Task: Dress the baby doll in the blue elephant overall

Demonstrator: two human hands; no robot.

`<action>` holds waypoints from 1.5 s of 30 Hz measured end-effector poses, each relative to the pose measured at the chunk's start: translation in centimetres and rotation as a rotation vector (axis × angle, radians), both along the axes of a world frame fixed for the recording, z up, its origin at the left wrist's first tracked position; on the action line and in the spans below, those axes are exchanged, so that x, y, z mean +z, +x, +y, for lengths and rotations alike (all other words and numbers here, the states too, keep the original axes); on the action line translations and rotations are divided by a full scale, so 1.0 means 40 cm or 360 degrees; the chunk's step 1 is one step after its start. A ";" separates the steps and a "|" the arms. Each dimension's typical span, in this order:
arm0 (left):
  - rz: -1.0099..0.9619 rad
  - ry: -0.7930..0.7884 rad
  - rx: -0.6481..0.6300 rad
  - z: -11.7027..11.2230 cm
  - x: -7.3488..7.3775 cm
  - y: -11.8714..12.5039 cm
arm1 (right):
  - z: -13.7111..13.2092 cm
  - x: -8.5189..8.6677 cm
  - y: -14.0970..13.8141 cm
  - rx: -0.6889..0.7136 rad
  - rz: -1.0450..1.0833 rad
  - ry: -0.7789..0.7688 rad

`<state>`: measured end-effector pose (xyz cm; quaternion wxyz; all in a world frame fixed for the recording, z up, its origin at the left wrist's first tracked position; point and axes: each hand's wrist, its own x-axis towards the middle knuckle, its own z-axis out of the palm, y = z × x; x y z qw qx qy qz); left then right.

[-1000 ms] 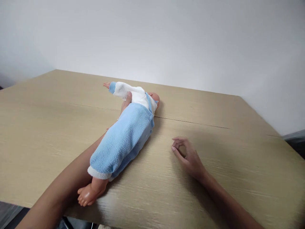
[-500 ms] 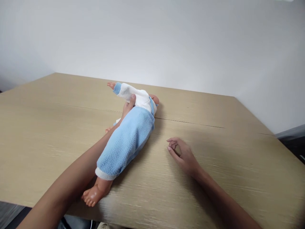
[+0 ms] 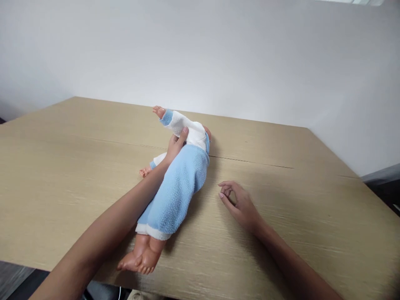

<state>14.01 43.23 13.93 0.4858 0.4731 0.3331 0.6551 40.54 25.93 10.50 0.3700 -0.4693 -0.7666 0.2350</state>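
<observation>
A baby doll (image 3: 179, 183) in a white top and blue fleecy trousers lies turned on its side, its two bare feet toward me. My left hand (image 3: 177, 143) grips the doll's torso under its raised arm, the thumb showing on the white fleece. The doll's other arm (image 3: 153, 164) sticks out to the left, partly behind my forearm. Most of its head (image 3: 207, 132) is hidden beyond the body. To the right of the doll, my right hand (image 3: 239, 202) rests at the table, fingers loosely curled and thumb apart, holding nothing.
The wooden table (image 3: 296, 200) has a seam running across its middle. Behind it stands a plain pale wall (image 3: 200, 54). A dark object (image 3: 383, 183) is partly seen past the right edge. The near edge runs below the doll's feet.
My left hand has shifted the doll slightly right and rolled it, so both feet and more of its lower arm now show. My right hand has hardly moved.
</observation>
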 end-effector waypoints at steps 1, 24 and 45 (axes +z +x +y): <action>-0.0040 -0.0030 -0.0004 -0.002 -0.002 0.004 | 0.000 -0.001 0.001 0.0002 -0.0002 -0.0002; 0.0171 0.0120 -0.0022 -0.039 0.018 0.072 | 0.000 -0.008 0.001 0.0038 -0.0053 0.0010; 0.1169 0.0705 -0.0101 -0.069 0.040 0.187 | 0.056 -0.027 0.051 -0.0218 0.0845 -0.0408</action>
